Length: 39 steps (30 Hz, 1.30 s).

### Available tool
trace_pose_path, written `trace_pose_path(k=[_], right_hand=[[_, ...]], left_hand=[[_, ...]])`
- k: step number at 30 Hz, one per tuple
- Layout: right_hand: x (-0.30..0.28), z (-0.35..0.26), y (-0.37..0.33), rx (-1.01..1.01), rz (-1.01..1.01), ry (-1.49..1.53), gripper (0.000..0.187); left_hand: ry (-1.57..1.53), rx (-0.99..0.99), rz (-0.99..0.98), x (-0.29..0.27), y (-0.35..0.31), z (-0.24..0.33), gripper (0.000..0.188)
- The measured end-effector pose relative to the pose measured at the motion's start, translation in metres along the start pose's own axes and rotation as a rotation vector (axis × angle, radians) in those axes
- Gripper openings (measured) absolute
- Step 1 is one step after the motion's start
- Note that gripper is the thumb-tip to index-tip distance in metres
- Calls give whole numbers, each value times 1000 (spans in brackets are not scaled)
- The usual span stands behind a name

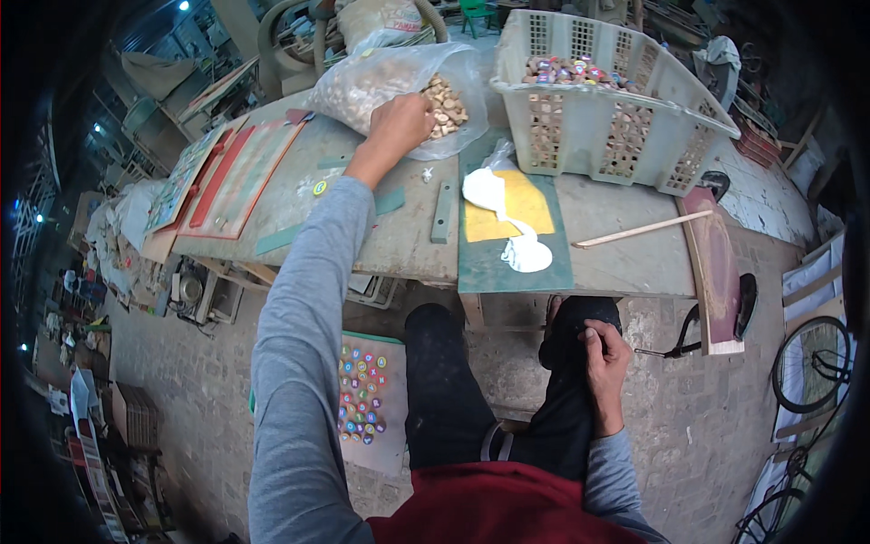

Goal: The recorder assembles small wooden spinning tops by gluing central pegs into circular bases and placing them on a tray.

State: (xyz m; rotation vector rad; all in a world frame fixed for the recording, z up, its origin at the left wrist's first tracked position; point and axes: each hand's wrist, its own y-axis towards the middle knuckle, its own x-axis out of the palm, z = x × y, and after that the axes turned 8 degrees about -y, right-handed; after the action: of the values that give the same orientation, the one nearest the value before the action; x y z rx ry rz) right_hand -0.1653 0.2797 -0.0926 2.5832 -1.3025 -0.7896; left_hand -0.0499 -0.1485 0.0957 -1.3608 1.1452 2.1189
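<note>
My left hand point(403, 123) reaches over the table into the mouth of a clear plastic bag point(343, 89). Its fingers are curled in at a heap of small light-brown wooden pieces point(446, 107), and the fingertips are hidden. By my right knee, my right hand point(605, 367) is closed with thumb and forefinger pinched together; anything between them is too small to make out. Between the bag and the table's near edge lies a dark green board point(480, 277) with a yellow sheet point(536, 210) on it. White paste point(526, 255) is spread over both.
At the right back stands a white plastic crate point(625, 136) partly filled with colourful round pieces point(566, 71). A wooden stick point(642, 229) lies before it. Red-framed panels point(245, 181) rest at the table's left. Below, a board point(385, 458) carries rows of lettered discs point(361, 394).
</note>
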Motion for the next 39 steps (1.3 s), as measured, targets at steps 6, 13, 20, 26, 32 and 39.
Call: trace_pose_path(k=[6, 13, 20, 26, 32, 39], right_hand=[[-3, 5, 1, -3, 20, 59, 13], [-5, 8, 0, 8, 27, 89, 13], [-6, 12, -2, 26, 23, 117, 13], [-28, -29, 17, 103, -32, 338, 17], [-122, -139, 136, -756, 60, -364, 26], [-109, -188, 348, -680, -222, -512, 27]], left_hand=[[130, -113, -120, 33, 21, -4, 22], [44, -44, -38, 39, 17, -7, 18], [-478, -127, 200, -3, -29, 6, 24], [-1038, -179, 253, -25, -131, 48, 26], [-1443, -393, 336, 25, -158, 72, 24], [-1654, -339, 389, 35, -162, 60, 25]])
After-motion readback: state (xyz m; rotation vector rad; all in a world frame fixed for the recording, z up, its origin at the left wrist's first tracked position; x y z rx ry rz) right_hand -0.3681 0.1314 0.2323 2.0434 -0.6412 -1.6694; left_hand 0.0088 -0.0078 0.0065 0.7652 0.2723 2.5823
